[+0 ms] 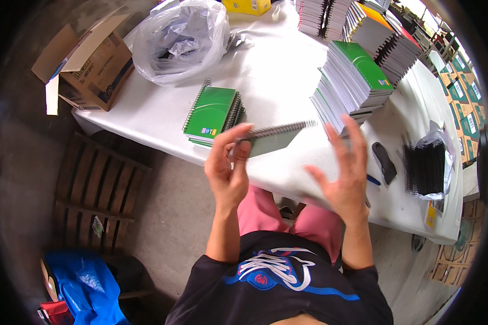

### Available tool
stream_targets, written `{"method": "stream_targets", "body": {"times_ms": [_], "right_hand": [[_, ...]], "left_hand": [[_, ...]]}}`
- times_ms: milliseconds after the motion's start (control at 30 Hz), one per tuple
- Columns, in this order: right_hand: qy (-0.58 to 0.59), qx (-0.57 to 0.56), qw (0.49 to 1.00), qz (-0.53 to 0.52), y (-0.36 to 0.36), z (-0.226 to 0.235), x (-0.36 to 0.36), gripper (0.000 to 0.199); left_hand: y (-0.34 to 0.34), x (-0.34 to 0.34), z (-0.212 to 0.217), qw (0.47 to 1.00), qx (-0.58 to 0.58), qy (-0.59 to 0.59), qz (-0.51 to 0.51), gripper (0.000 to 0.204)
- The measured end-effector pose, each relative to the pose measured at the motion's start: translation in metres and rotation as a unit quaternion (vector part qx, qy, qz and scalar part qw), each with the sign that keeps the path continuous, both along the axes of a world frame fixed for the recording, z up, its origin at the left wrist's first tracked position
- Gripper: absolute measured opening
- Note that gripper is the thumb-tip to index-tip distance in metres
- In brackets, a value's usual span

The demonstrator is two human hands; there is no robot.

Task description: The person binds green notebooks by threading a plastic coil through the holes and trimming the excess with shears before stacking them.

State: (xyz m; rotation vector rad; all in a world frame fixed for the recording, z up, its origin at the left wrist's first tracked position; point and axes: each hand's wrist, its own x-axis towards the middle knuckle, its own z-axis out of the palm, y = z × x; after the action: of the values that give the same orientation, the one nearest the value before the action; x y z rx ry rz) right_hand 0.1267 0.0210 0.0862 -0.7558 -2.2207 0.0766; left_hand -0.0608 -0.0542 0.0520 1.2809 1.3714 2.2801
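Atop white table, plastic bag of black coils — left hand gripping spiral notebook, right hand spread

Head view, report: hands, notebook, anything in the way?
Left hand gripping spiral notebook. Right hand open, off it. Green notebooks beyond left hand, seemingly not blocking.

Grey floor, white-covered table, wooden slats, bright light at upper right
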Motion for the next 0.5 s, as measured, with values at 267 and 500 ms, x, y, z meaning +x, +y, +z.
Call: {"method": "stream_targets", "body": {"times_ms": [267,500], "right_hand": [[0.141,-0.305,0.888,0.314,0.044,0.037,-0.118,0.062],[0.252,-0.435,0.839,0.210,0.100,-0.036,-0.199,0.051]], "left_hand": [[-0.021,-0.040,0.034,0.942,0.037,0.177,0.282,0.036],[0.005,-0.089,-0.031,0.966,-0.157,-0.085,0.184,0.041]]}}
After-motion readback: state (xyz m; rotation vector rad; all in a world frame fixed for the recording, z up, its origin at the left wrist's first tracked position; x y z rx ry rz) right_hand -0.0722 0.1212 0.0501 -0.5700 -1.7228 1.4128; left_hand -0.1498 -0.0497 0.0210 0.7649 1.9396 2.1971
